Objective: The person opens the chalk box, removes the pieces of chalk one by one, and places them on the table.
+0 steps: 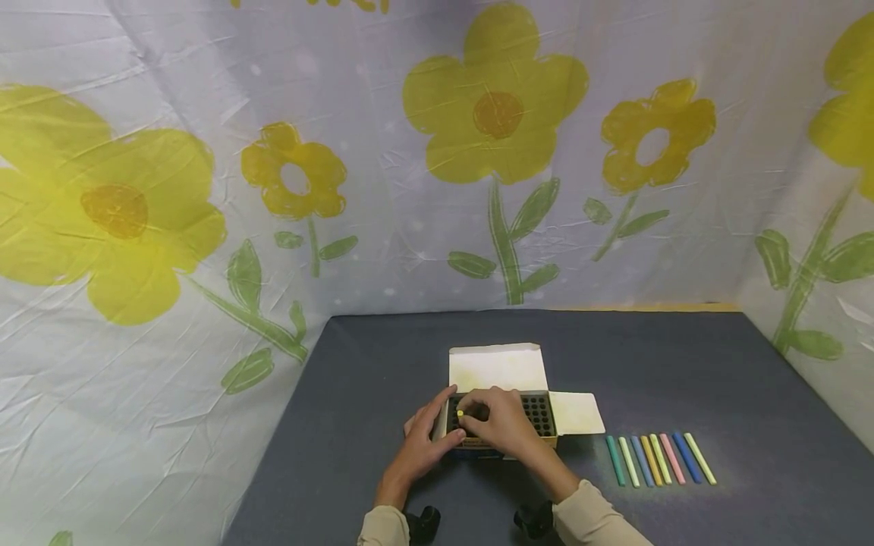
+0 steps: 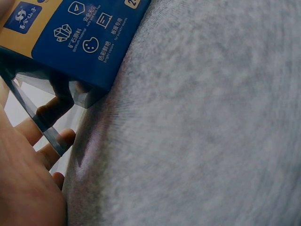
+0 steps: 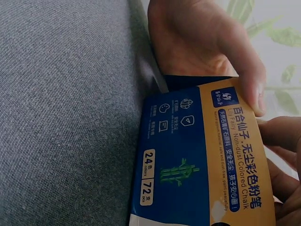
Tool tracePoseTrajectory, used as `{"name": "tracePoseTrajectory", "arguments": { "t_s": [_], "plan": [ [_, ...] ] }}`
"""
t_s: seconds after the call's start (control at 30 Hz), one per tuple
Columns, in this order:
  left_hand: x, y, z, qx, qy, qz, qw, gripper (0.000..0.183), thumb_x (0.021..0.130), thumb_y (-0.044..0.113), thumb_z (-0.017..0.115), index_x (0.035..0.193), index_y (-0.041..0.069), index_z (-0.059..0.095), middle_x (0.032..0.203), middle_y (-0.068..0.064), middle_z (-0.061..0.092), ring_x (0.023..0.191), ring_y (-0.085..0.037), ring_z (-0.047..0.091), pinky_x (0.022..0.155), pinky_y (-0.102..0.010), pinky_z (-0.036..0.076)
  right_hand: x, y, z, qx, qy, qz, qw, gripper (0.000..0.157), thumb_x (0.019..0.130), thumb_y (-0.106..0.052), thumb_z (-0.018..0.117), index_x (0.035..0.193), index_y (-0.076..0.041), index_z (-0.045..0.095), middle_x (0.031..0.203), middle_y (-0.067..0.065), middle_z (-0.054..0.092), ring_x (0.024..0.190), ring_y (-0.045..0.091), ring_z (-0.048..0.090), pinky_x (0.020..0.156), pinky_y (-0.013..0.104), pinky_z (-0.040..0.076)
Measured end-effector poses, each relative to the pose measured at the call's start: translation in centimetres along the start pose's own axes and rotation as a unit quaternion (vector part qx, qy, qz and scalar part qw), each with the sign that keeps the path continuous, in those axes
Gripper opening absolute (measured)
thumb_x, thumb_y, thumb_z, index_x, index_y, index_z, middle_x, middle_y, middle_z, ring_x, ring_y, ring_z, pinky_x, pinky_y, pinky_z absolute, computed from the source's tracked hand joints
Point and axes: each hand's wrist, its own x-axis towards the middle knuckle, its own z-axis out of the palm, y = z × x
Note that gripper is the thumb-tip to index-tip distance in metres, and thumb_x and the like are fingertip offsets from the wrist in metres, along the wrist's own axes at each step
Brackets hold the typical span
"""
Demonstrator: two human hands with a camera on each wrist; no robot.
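Observation:
A blue and yellow box of colored chalk stands on the table with its white lid folded back. Inside is a dark insert with rows of round holes. My left hand grips the box's left end, its thumb at the front upper edge; the left wrist view shows its fingers beside a clear plastic flap. Over the left part of the insert, my right hand pinches a yellow chalk stick, of which only the top end shows. The printed side fills much of the right wrist view.
To the right of the box, several chalk sticks in green, blue, orange, pink and yellow lie in a row. A white side flap sticks out toward them. The dark table ends at a flower-printed curtain behind and beside it.

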Motion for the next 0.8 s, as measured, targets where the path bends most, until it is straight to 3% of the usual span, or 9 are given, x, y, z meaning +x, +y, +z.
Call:
{"name": "tracePoseTrajectory", "arguments": {
  "t_s": [0.13,0.27,0.37,0.5,0.67,0.8],
  "plan": [
    [-0.06,-0.03,-0.02,0.001,0.001,0.003,1.0,0.073,0.09,0.042,0.072,0.155,0.044,0.039,0.151,0.001,0.054,0.136,-0.031,0.043,0.107,-0.063,0.017,-0.04,0.19,-0.08,0.03,-0.009,-0.004,1.0,0.011,0.09,-0.013,0.077,0.101,-0.015,0.077,0.085,-0.008,0.075,0.072,-0.001,0.06,0.086,0.04,0.043],
    [-0.04,0.0,0.01,0.001,0.001,0.003,1.0,0.073,0.089,0.043,0.072,0.155,0.044,0.039,0.151,0.001,0.054,0.135,-0.03,0.044,0.107,-0.062,0.017,-0.11,0.38,-0.15,0.072,-0.019,-0.015,0.997,0.011,0.092,-0.01,0.075,0.103,-0.011,0.075,0.089,-0.001,0.076,0.069,0.001,0.063,0.068,0.024,0.052],
    [0.01,-0.04,0.02,0.0,0.001,0.0,1.0,0.072,0.089,0.043,0.071,0.154,0.045,0.039,0.15,0.001,0.054,0.134,-0.029,0.044,0.106,-0.061,0.018,-0.15,0.39,-0.23,0.091,-0.021,-0.02,0.995,0.012,0.093,-0.01,0.074,0.105,-0.009,0.074,0.09,0.001,0.076,0.069,0.002,0.063,0.064,0.021,0.052],
    [0.03,-0.07,0.02,0.0,0.0,-0.01,0.9999,0.072,0.089,0.043,0.072,0.153,0.047,0.039,0.151,0.001,0.052,0.133,-0.028,0.042,0.104,-0.06,0.021,-0.13,0.2,-0.44,0.092,-0.011,-0.032,0.995,0.013,0.093,-0.01,0.073,0.106,-0.011,0.073,0.089,-0.003,0.075,0.066,0.001,0.059,0.068,0.023,0.05],
    [-0.04,0.0,0.07,0.0,0.002,-0.014,0.9999,0.073,0.089,0.044,0.072,0.154,0.046,0.039,0.152,-0.001,0.052,0.135,-0.03,0.042,0.104,-0.061,0.021,0.03,-0.02,-0.48,0.066,0.048,-0.082,0.993,0.014,0.092,-0.011,0.075,0.106,-0.012,0.073,0.081,-0.01,0.07,0.065,-0.004,0.054,0.084,0.04,0.038],
    [0.06,-0.02,0.1,0.01,0.002,-0.011,0.9999,0.073,0.089,0.046,0.07,0.154,0.047,0.037,0.15,-0.001,0.054,0.133,-0.029,0.045,0.106,-0.062,0.02,0.27,0.03,-0.64,0.066,0.088,-0.105,0.988,0.017,0.092,-0.009,0.074,0.109,-0.01,0.072,0.077,-0.007,0.071,0.062,-0.004,0.055,0.086,0.044,0.035]
  ]
}}
